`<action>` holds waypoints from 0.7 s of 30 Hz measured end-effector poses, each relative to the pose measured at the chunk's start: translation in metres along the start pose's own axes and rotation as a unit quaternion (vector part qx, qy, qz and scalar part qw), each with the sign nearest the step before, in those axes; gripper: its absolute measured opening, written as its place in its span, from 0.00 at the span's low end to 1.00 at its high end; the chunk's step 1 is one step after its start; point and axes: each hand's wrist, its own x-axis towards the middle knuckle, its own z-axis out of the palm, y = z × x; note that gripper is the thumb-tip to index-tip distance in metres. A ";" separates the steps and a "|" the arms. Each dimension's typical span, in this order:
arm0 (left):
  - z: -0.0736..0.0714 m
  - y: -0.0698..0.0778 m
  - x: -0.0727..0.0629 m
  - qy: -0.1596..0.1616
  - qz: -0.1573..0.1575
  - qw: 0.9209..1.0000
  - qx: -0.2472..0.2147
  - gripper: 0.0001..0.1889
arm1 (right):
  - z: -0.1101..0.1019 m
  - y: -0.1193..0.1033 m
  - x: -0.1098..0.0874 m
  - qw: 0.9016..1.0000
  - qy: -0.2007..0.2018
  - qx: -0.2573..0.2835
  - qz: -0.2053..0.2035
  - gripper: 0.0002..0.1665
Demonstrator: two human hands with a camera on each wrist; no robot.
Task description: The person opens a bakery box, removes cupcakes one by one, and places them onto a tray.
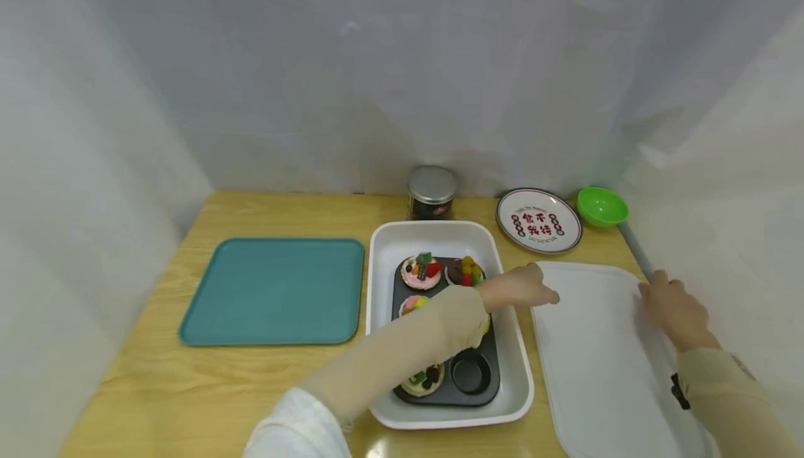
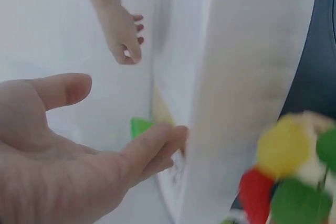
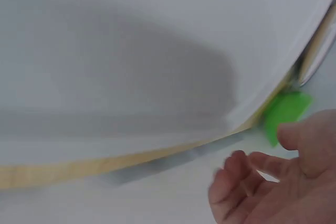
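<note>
My left hand (image 1: 518,287) is over the right rim of a white bin (image 1: 516,374), at the left edge of a flat white lid (image 1: 603,353). In the left wrist view its fingers (image 2: 152,148) are loosely extended and hold nothing. On the lid's far right side is my right hand (image 1: 678,311), its fingers loosely bent and nothing in them in the right wrist view. Inside the bin lies a dark muffin pan (image 1: 449,396) with several fruit-topped tarts, among them a pink one (image 1: 417,278); one front cup (image 1: 471,372) is empty. My left forearm hides part of the pan.
A teal tray (image 1: 276,294) lies on the wooden table at the left. Behind the bin stands a can with a grey lid (image 1: 432,186). A plate with red characters (image 1: 539,220) and a green bowl (image 1: 601,207) are at the back right, by the white side wall (image 1: 735,186).
</note>
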 end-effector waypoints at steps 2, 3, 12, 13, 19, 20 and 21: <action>-0.010 -0.003 -0.006 0.017 0.015 1.000 0.004 0.41 | -0.001 -0.015 0.004 0.999 0.037 0.021 -0.001 0.34; -0.015 -0.005 -0.009 0.025 0.020 0.999 0.007 0.41 | -0.002 -0.025 0.006 0.998 0.051 0.029 -0.004 0.35; -0.061 -0.040 -0.034 0.085 0.003 0.996 -0.010 0.42 | 0.002 -0.127 0.020 0.993 0.079 0.058 -0.068 0.38; -0.066 -0.047 -0.037 0.089 0.001 0.996 -0.010 0.42 | 0.002 -0.137 0.021 0.992 0.070 0.064 -0.078 0.37; -0.088 -0.097 -0.053 0.122 0.003 0.993 0.010 0.42 | 0.003 -0.190 0.022 0.982 -0.015 0.157 -0.105 0.38; -0.090 -0.105 -0.054 0.127 0.000 0.992 0.014 0.42 | 0.004 -0.196 0.023 0.979 -0.026 0.172 -0.107 0.38; -0.091 -0.113 -0.055 0.131 -0.004 0.991 0.017 0.42 | 0.005 -0.201 0.024 0.977 -0.031 0.182 -0.110 0.39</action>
